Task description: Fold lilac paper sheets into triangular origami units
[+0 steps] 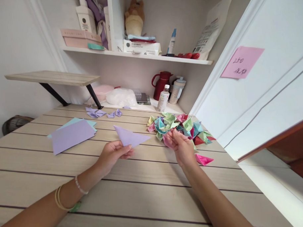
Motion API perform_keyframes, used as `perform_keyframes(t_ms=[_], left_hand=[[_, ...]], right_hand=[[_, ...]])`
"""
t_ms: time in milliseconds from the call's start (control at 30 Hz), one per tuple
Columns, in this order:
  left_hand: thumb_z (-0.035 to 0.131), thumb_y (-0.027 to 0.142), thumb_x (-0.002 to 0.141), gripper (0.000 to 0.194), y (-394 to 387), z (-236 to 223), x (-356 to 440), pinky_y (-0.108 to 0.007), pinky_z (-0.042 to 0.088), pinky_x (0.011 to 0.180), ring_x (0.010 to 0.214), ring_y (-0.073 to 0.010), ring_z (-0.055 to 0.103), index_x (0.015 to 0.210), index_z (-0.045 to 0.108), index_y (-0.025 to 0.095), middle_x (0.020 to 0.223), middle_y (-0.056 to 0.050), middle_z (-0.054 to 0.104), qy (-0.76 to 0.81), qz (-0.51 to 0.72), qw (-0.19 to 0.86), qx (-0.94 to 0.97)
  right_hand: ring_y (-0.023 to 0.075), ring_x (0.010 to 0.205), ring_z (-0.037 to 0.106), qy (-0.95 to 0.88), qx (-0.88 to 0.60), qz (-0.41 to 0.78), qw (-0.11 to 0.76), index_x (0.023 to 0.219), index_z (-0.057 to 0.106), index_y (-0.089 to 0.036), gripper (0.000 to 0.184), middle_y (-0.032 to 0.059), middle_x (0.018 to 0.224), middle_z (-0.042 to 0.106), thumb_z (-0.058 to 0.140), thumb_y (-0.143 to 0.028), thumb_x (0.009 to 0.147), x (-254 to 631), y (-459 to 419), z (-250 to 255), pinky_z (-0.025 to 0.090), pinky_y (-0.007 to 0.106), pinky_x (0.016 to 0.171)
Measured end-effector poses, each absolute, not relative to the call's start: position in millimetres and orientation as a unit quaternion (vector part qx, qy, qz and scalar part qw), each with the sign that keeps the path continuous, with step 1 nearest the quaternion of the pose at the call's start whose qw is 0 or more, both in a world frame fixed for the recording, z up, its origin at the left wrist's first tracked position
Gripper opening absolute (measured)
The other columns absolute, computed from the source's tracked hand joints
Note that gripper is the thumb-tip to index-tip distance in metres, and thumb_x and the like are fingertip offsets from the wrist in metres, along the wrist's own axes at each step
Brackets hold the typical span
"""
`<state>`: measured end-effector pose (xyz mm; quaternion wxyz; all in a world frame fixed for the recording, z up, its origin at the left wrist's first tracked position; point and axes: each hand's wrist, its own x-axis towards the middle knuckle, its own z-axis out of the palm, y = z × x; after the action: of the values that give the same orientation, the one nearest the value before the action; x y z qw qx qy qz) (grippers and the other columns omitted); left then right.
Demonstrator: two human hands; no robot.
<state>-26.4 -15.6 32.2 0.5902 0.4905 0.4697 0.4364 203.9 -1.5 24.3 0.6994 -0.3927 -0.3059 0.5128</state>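
Between thumb and fingers, my left hand (117, 151) grips a folded sheet of purple paper (130, 136), its two pointed corners spreading upward and sideways above the table. My right hand (181, 146) is raised at the near side of a heap of folded paper boats (169, 120) in green, blue, pink, red and yellow. Its fingers are curled with the tips pressed together; whether anything is pinched there cannot be made out. Part of a pink folded piece (167, 140) shows behind those fingers. A bright pink paper boat (204, 159) lies apart, just right of my right wrist.
Flat purple sheets (72, 135) overlap light blue sheets (78, 121) at the left. Several small purple folded pieces (100, 113) lie at the back. A bottle (163, 99) and red jug (162, 85) stand behind the heap. A raised wooden shelf (53, 77) overhangs the back left.
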Motion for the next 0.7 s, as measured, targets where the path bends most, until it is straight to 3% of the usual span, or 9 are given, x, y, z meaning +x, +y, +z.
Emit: perform_keyframes(t_ms=[67,167,300,433,700], left_hand=[[0.068,0.032,0.064,0.026,-12.0,30.2,-28.6,-0.026,0.052,0.061,0.065,-0.0178,0.066,0.077,0.065,0.010,0.076,-0.010,0.071,0.453,0.423,0.585,0.523],[0.069,0.030,0.064,0.021,-9.9,26.2,-28.6,-0.026,0.052,0.058,0.061,-0.0169,0.065,0.074,0.065,0.013,0.071,-0.008,0.070,0.423,0.376,0.581,0.585],[0.066,0.027,0.065,0.014,-10.8,23.3,-28.4,-0.026,0.051,0.058,0.058,-0.0161,0.064,0.069,0.065,0.014,0.062,-0.005,0.068,0.395,0.324,0.587,0.629],[0.065,0.025,0.066,0.011,-10.5,22.9,-30.4,-0.027,0.051,0.059,0.059,-0.0159,0.064,0.067,0.064,0.014,0.063,-0.004,0.068,0.375,0.297,0.606,0.635],[0.066,0.026,0.067,0.014,-8.4,21.7,-33.4,-0.027,0.050,0.061,0.061,-0.0158,0.064,0.069,0.063,0.013,0.066,-0.006,0.067,0.356,0.288,0.622,0.636]], right_hand=[[0.0157,0.071,0.062,-0.345,-0.404,0.518,0.670,0.078,0.067,-0.018,0.024,0.0032,0.075,0.067,0.069,-0.039,0.065,205.2,-1.4,26.9,0.050,0.030,0.071],[0.0161,0.072,0.062,-0.459,-0.391,0.569,0.559,0.081,0.068,-0.018,0.028,0.0051,0.082,0.068,0.065,-0.043,0.067,192.5,-11.6,32.9,0.048,0.030,0.069],[0.0139,0.066,0.059,-0.547,-0.389,0.603,0.431,0.071,0.069,-0.018,0.024,0.0037,0.076,0.068,0.067,-0.041,0.066,177.9,-27.0,38.8,0.044,0.026,0.061],[0.0095,0.057,0.054,-0.536,-0.380,0.638,0.401,0.069,0.069,-0.017,0.020,0.0002,0.067,0.066,0.069,-0.036,0.064,176.8,-30.1,36.1,0.042,0.022,0.057],[0.0111,0.061,0.058,-0.494,-0.349,0.697,0.384,0.073,0.069,-0.015,0.023,0.0028,0.071,0.067,0.065,-0.038,0.068,178.2,-29.5,34.5,0.044,0.024,0.063]])
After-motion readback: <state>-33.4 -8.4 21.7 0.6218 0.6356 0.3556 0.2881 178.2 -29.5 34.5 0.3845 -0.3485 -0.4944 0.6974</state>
